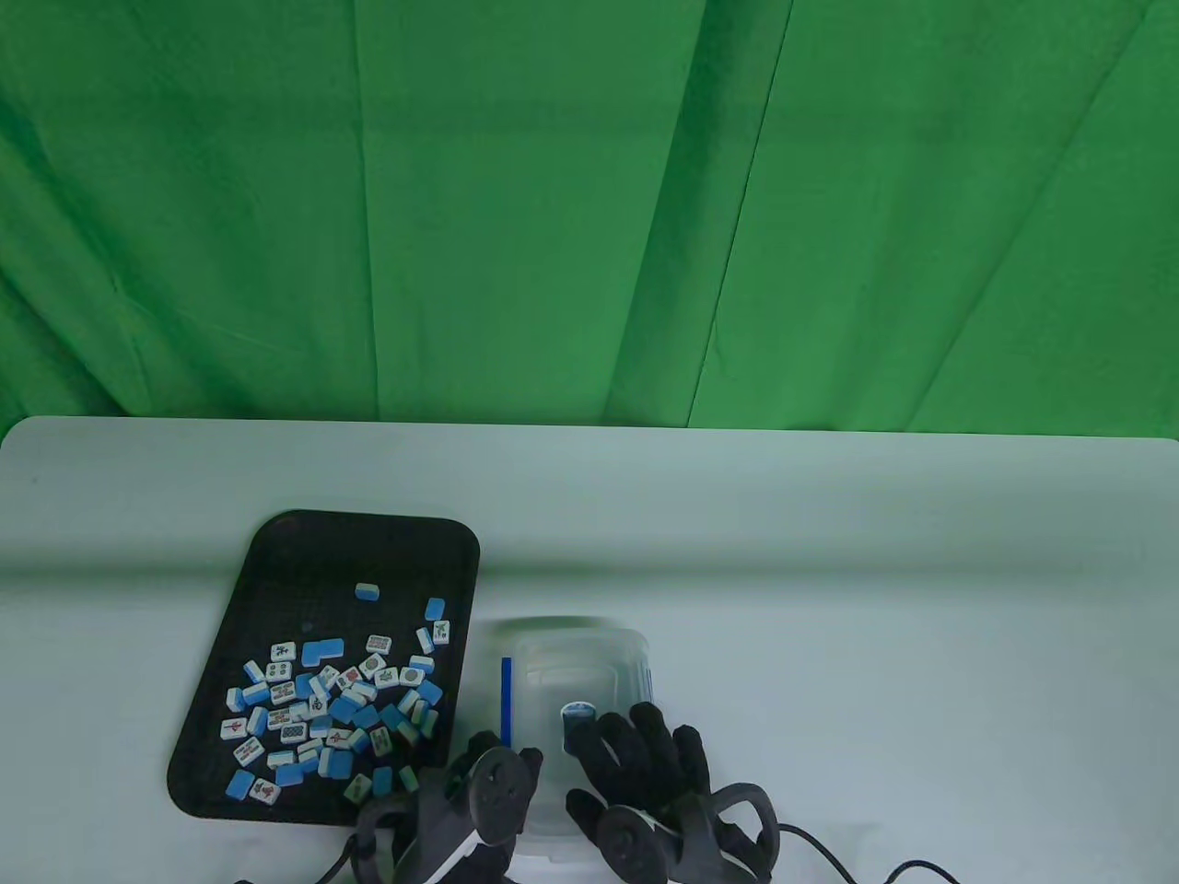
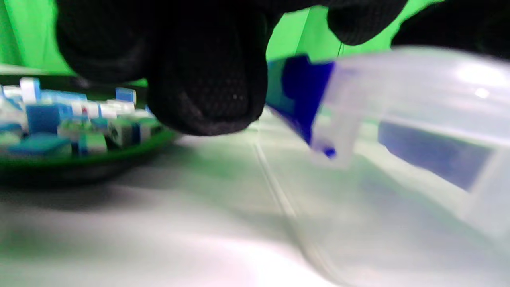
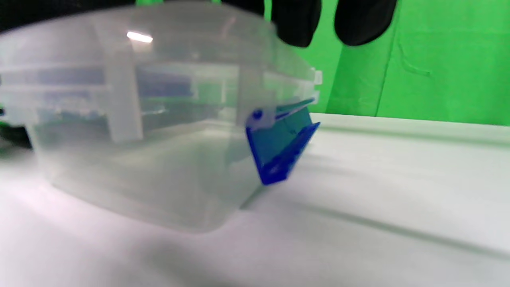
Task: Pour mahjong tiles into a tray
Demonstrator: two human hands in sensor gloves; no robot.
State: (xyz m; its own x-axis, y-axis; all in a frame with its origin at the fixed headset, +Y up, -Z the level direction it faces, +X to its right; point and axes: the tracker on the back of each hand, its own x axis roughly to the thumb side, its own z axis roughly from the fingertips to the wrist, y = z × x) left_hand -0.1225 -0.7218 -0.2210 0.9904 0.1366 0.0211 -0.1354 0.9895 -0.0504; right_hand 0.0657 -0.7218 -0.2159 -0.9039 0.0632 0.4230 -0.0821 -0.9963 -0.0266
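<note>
One black tray [image 1: 276,552] lay on the left part of the white table [image 1: 829,552], and one clear plastic container [image 1: 576,658] with blue latches stood just beside the tray's right edge. Many mahjong tiles [image 1: 322,704] lay in the tray, some dozens, too many and too small to count exactly; most were heaped in the near half, and one single tile [image 1: 367,590] lay apart, farther back. Two gloved hands were there. The right hand [image 1: 649,764] rested on top of the container with its fingers [image 1: 636,727] spread. The left hand [image 1: 479,792] was at the container's left near corner; I cannot tell whether its fingers gripped it. The container seemed tilted in the right wrist view.
</note>
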